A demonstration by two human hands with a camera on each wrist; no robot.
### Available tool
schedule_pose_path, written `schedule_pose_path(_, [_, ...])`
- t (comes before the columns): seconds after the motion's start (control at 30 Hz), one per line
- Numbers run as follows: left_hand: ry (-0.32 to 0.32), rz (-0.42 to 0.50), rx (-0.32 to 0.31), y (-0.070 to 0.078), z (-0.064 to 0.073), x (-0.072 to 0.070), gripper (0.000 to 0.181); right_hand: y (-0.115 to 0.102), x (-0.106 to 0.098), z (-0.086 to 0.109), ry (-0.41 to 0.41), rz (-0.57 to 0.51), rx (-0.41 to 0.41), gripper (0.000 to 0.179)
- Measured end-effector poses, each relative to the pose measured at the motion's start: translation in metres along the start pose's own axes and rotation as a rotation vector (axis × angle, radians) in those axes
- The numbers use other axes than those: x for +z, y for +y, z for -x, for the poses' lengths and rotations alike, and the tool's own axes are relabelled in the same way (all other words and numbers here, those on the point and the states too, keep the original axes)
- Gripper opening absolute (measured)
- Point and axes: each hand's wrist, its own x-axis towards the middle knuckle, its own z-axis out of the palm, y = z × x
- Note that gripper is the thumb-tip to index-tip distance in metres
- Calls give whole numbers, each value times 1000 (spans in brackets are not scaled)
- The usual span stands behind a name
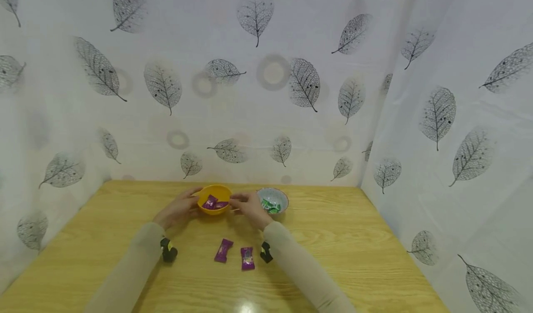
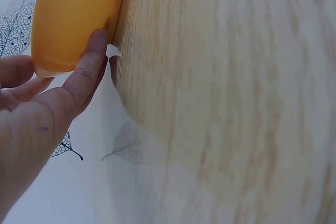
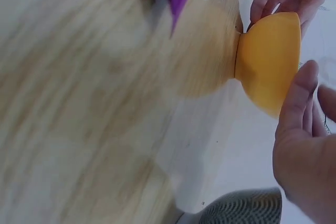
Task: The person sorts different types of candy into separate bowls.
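Observation:
A small yellow bowl (image 1: 213,211) stands on the wooden table with purple-wrapped candies (image 1: 211,203) inside. My left hand (image 1: 179,209) holds its left side; in the left wrist view, fingers lie against the outer wall of the yellow bowl (image 2: 73,19). At the opposite side, my right hand (image 1: 251,207) grips the bowl by its rim, and the right wrist view shows fingertips against the yellow bowl (image 3: 270,61). Nearer me lie two purple candies, one tilted (image 1: 223,250) and another beside it (image 1: 247,259).
A pale patterned bowl (image 1: 280,197) with green-wrapped candies (image 1: 270,206) stands just right of my right hand, partly hidden by it. The wooden table (image 1: 341,248) ends at leaf-printed white curtains (image 1: 266,118) behind and on both sides.

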Motion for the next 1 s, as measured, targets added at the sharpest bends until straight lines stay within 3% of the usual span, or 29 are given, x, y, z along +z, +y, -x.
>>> schedule_pose_path(0.3, [1,-12,3,-2,-5,-1,53,5,-27,15,-293,142,32,36])
schedule_pose_path(0.7, [2,-23,-5,-5,-6,1,52,16,-58,42,-740,387,66,52])
schedule_pose_path(0.83, [3,-34,-11,-5,-5,0,53,15,-57,50,-811,457,39,56])
schedule_pose_path(1.0, [-4,-14,0,-4,-6,-2,53,15,-54,52,-845,620,-57,56])
